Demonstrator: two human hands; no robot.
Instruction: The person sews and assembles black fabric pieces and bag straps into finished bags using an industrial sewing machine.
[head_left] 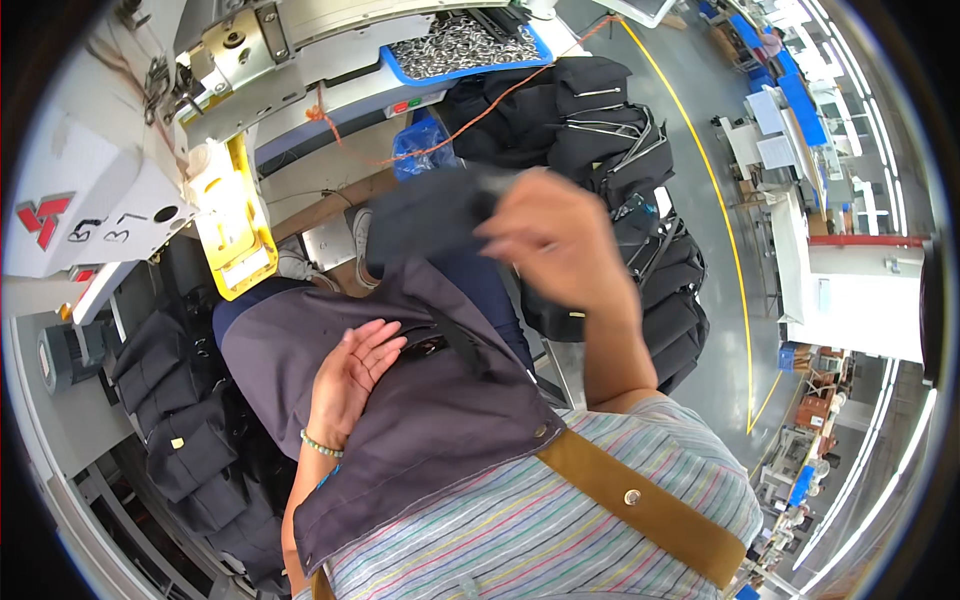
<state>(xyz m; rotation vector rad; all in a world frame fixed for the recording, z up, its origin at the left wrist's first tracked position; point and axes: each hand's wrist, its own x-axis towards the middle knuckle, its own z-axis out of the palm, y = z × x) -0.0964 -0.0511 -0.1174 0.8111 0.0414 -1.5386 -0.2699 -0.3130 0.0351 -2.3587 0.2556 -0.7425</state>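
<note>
My left hand (pixel 360 375), with a beaded bracelet at the wrist, rests palm up against the dark apron (pixel 430 420) in my lap. Its fingers are stretched out beside the apron's pocket opening, and nothing lies in the palm. Over my knees, my right hand (pixel 560 240) is smeared by motion. Its fingers are pinched at the edge of a black fabric piece (pixel 425 215), which is blurred too; its exact kind does not show. A dark strap hangs across the apron.
A white sewing machine with a yellow part (pixel 235 235) stands at the left. On the bench, a blue tray (pixel 465 55) holds many small metal pieces. Black bags (pixel 630 130) are heaped at the right, more (pixel 190 440) at the left. An orange cord (pixel 470 125) crosses ahead.
</note>
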